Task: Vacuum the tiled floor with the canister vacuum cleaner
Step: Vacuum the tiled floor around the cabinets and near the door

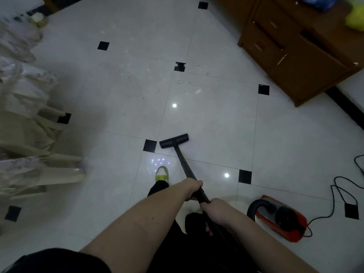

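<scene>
Black wand [184, 166] | both hands' fingers wrapped round it: left hand [194, 189], right hand [215, 210] | red canister [279, 217] right

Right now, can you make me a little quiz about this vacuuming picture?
1. True or false: both hands grip the vacuum tube.
2. Which side of the person does the red vacuum cleaner sit on? A) left B) right C) behind the cabinet
3. Fill in: the bits of dirt lie on the floor ahead of the black ____.

Key
1. True: the left hand holds farther down the tube, the right hand nearer the body.
2. B: on the right, with its black cord looping on the tiled floor.
3. Nozzle.
</scene>
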Demonstrator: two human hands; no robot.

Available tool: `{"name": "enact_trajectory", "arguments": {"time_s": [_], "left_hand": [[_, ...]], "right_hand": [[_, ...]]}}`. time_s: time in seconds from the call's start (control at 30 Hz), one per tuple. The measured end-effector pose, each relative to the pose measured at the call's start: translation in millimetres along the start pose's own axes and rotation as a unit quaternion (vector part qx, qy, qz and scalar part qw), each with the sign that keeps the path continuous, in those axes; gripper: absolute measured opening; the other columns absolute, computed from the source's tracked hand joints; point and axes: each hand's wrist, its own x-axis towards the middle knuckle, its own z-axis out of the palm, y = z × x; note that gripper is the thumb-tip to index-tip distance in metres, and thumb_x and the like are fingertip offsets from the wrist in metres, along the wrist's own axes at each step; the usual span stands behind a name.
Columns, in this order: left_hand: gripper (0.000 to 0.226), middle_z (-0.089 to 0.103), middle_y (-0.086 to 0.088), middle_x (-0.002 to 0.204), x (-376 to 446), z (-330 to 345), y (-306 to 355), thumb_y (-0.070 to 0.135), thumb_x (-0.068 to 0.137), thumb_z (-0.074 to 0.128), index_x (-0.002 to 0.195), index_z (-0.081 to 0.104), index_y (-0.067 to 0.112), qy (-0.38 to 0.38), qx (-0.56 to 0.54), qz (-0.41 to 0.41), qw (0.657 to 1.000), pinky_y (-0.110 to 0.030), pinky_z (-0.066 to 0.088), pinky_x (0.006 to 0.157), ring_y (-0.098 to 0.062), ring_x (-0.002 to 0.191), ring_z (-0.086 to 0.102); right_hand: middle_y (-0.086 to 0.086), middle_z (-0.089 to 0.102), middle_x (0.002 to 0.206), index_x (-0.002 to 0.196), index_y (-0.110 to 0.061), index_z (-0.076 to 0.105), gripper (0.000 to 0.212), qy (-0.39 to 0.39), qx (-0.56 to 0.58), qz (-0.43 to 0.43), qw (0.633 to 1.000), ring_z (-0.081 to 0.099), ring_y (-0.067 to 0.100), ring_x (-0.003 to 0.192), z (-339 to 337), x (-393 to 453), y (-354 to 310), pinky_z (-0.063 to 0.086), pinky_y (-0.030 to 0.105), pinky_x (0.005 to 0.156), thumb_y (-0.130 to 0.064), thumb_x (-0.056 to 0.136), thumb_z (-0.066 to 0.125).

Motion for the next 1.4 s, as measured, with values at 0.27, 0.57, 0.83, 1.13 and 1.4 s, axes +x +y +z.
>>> {"name": "enact_trajectory", "arguments": {"time_s": [0.27, 0.57, 0.83, 1.13, 1.4], "left_hand": [[0.015, 0.061, -0.007, 0.074, 18, -104, 51, 0.017, 0.094, 0.050, 0.090, 0.053, 0.003, 0.017, 0.014, 0.004, 1.000, -0.025, 0.047, 0.043, -0.017, 0.061, 0.061], [0.016, 0.059, -0.007, 0.078, 26, -198, 112, 0.016, 0.097, 0.048, 0.085, 0.050, 0.006, -0.003, -0.010, 0.010, 1.000, -0.026, 0.054, 0.052, -0.017, 0.065, 0.060], [0.021, 0.055, -0.006, 0.074, 19, -184, 113, 0.016, 0.099, 0.044, 0.080, 0.045, 0.007, -0.040, -0.003, -0.008, 0.999, -0.020, 0.048, 0.034, -0.016, 0.062, 0.057], [0.019, 0.059, -0.008, 0.082, 20, -155, 149, 0.021, 0.094, 0.050, 0.103, 0.050, 0.005, -0.048, 0.076, -0.023, 0.996, -0.027, 0.053, 0.052, -0.019, 0.068, 0.060], [0.016, 0.055, -0.009, 0.079, 27, -158, 226, 0.020, 0.097, 0.050, 0.095, 0.049, 0.003, -0.003, 0.075, -0.009, 0.997, -0.027, 0.051, 0.062, -0.020, 0.072, 0.058]], "right_hand": [[0.018, 0.061, 0.066, 0.104, 0.001, 0.050, 0.031, 0.014, 0.027, 0.012, 0.999, 0.057, 0.018, 0.033, 31, 33, -108, 0.047, 0.021, 0.044, -0.027, 0.097, 0.040], [0.018, 0.062, 0.067, 0.091, -0.004, 0.049, 0.028, 0.029, 0.013, 0.025, 0.999, 0.057, 0.024, 0.045, 37, 46, -222, 0.048, 0.025, 0.049, -0.029, 0.098, 0.041], [0.013, 0.063, 0.055, 0.084, -0.001, 0.055, 0.036, 0.041, -0.017, 0.012, 0.999, 0.059, 0.022, 0.042, 28, 27, -219, 0.050, 0.024, 0.048, -0.032, 0.097, 0.043], [0.015, 0.063, 0.063, 0.099, 0.004, 0.054, 0.033, 0.036, 0.025, 0.027, 0.999, 0.060, 0.022, 0.042, -4, 29, -217, 0.053, 0.030, 0.051, -0.025, 0.099, 0.039], [0.014, 0.064, 0.060, 0.087, -0.003, 0.053, 0.033, 0.020, 0.066, 0.003, 0.998, 0.061, 0.024, 0.047, -66, 50, -254, 0.053, 0.030, 0.056, -0.029, 0.100, 0.040]]}}
